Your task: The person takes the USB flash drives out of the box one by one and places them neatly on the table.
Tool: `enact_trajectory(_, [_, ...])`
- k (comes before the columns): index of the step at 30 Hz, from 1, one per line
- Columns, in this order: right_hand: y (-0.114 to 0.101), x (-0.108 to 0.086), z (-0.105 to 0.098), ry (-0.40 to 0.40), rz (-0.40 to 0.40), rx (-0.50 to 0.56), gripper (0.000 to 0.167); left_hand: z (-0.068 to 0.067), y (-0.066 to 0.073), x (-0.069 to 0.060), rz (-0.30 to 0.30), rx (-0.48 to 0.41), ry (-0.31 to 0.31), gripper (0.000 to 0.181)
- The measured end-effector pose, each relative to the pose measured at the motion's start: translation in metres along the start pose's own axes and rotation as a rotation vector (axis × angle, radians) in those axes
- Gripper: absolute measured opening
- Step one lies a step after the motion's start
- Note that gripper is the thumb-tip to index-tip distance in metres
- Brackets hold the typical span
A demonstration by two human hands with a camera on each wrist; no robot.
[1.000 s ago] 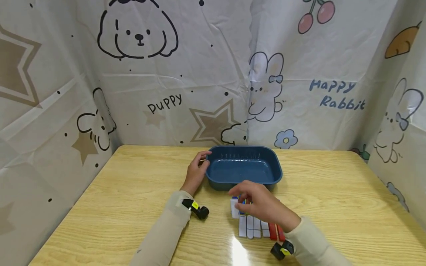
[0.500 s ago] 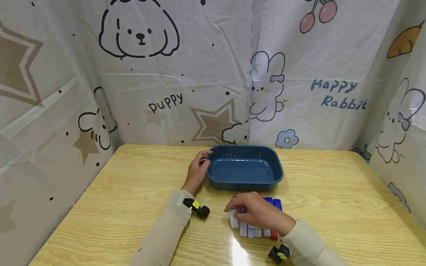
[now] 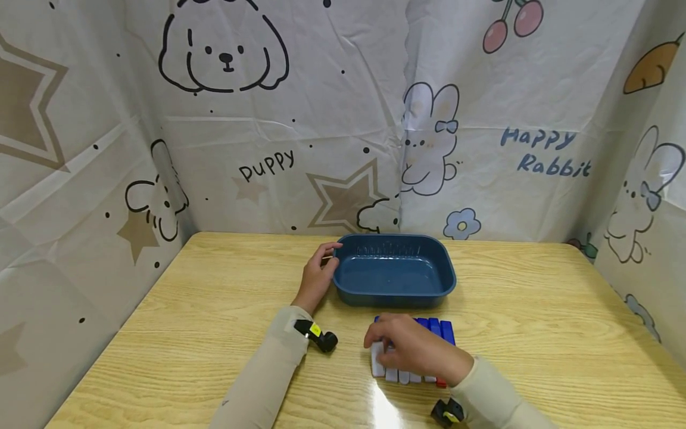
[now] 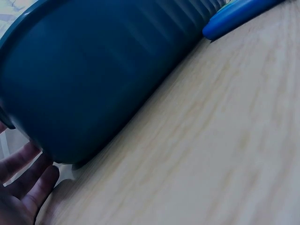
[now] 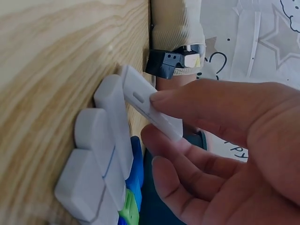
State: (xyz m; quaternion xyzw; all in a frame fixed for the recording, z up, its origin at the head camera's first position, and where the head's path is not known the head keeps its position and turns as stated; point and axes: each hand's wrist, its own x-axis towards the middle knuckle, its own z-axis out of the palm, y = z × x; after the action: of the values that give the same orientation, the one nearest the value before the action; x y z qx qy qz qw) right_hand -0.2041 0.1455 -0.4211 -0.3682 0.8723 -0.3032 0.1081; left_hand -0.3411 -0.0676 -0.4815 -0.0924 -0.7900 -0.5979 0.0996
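A dark blue plastic basin (image 3: pixel 396 301) stands at the back of the table. My left hand (image 3: pixel 313 277) rests against its left end, fingers at the rim and, in the left wrist view, fairly straight along the outer wall (image 4: pixel 93 84). Thumb and fingers of my right hand (image 3: pixel 409 345) pinch a small white flat bar (image 5: pixel 145 101) with a short slot in its face. The bar is at the left end of a row of white bars (image 5: pixel 112 122), tilted beside the nearest one. Blue bars (image 3: pixel 446 330) lie behind; a red bar (image 3: pixel 441 382) shows only its end.
The right hand covers much of the row. Green (image 5: pixel 130 206) pieces show among the bars in the right wrist view. A wood-grain table (image 3: pixel 214 345) extends all round, with a printed cloth (image 3: pixel 300 131) hanging behind and at both sides.
My right hand has come towards me and down with the white bar, from the row's far part to the near left end. The left hand has stayed at the basin.
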Motion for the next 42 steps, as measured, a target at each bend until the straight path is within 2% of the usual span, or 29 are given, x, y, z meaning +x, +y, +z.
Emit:
enact_trajectory(7, [-0.003,-0.001,0.003,-0.003,0.051,-0.010,0.027,0.000,0.000,-0.001,0.002,-0.005,0.000,0.032])
enact_trajectory(12, [-0.005,-0.002,0.005,-0.035,0.100,-0.002,0.032,-0.001,0.000,-0.001,-0.004,-0.008,-0.006,0.032])
enact_trajectory(18, [-0.008,0.000,0.007,-0.065,0.134,-0.063,0.037,-0.001,0.000,-0.001,-0.005,-0.004,-0.007,0.032])
enact_trajectory(32, [-0.011,-0.001,0.010,-0.045,0.105,-0.249,0.045,-0.001,0.000,-0.001,0.006,-0.014,-0.014,0.032])
enact_trajectory(37, [-0.011,-0.001,0.010,-0.029,0.099,-0.284,0.044,-0.001,0.001,-0.001,0.013,-0.028,-0.016,0.033])
enact_trajectory(42, [-0.011,-0.003,0.010,-0.006,0.100,-0.316,0.043,0.000,0.002,0.000,-0.006,-0.029,-0.013,0.034])
